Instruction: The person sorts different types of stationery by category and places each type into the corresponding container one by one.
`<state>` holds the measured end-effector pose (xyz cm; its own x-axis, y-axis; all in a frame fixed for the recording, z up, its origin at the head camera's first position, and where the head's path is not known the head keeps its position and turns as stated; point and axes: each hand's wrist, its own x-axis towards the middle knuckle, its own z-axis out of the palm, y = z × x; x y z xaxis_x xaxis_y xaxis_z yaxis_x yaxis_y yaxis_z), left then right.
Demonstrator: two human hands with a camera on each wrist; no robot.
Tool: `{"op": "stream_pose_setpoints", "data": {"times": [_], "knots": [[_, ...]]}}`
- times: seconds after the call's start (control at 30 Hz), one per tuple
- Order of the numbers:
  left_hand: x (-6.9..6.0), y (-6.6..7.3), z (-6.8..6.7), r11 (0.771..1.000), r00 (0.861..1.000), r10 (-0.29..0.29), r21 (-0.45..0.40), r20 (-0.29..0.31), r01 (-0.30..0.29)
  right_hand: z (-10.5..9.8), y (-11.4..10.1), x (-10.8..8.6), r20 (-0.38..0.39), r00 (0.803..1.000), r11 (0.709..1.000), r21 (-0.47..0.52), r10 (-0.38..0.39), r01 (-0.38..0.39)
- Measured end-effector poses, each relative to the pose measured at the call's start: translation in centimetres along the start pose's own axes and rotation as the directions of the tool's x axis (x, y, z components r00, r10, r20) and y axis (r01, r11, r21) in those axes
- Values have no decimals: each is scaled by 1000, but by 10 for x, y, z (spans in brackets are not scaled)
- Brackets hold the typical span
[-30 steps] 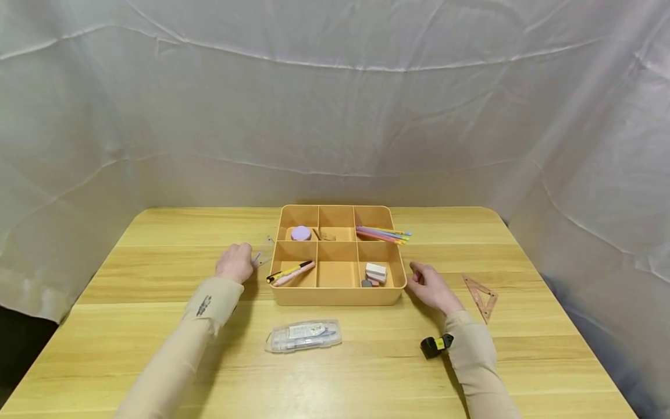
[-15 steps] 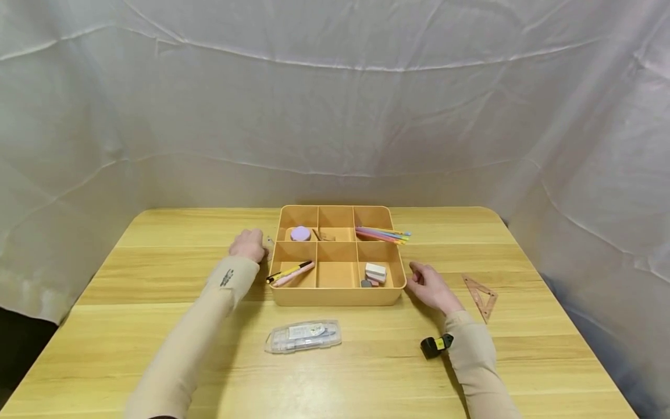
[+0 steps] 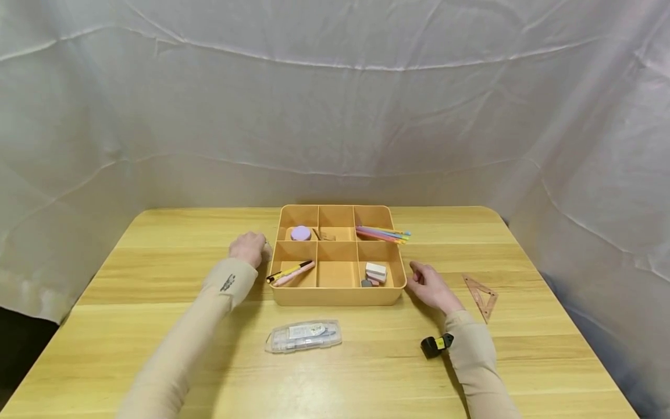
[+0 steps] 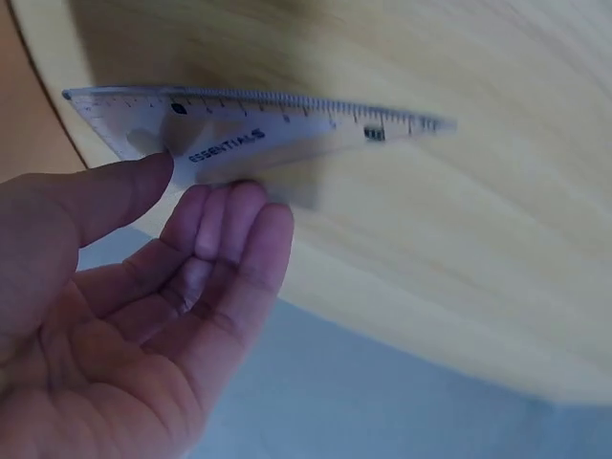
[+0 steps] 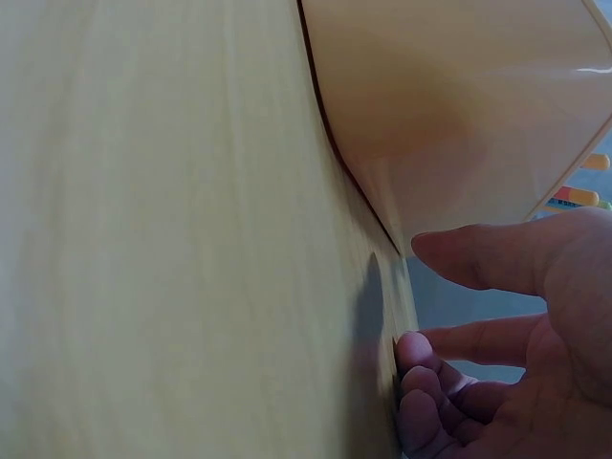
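In the left wrist view, a clear set square (image 4: 287,124) marked "ESSENTIALS" lies between the thumb and fingertips of my left hand (image 4: 163,306), which pinch it near one corner. From the head view, that left hand (image 3: 247,249) is just left of the orange divided box (image 3: 335,297) and hides most of the set square. My right hand (image 3: 433,288) rests on the table by the box's right side. Its fingers are loosely curled with nothing in them, as the right hand (image 5: 488,354) also shows in the right wrist view.
The box holds yellow and pink pens (image 3: 293,273), erasers (image 3: 376,271), a lilac round item (image 3: 300,233) and colored pencils (image 3: 382,234) jutting over its rim. A clear plastic case (image 3: 303,336) lies in front. A pinkish triangle ruler (image 3: 481,297) is at the right.
My left hand has moved away from me and slightly right, toward the box's left side, then stayed almost still over the last half second. My right hand has not moved.
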<state>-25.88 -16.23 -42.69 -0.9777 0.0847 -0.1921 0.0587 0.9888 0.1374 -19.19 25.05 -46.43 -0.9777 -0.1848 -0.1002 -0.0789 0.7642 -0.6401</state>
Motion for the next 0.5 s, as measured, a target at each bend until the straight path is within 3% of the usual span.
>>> {"op": "stream_pose_setpoints", "data": {"times": [0.23,0.5], "knots": [[-4,-3,-1,991,997,74,107,21,-75,0,0,1,3,1000,1000,3,-1,1],[-9,-12,-3,984,994,89,151,56,-96,1,1,2,3,1000,1000,9,-1,1]]}}
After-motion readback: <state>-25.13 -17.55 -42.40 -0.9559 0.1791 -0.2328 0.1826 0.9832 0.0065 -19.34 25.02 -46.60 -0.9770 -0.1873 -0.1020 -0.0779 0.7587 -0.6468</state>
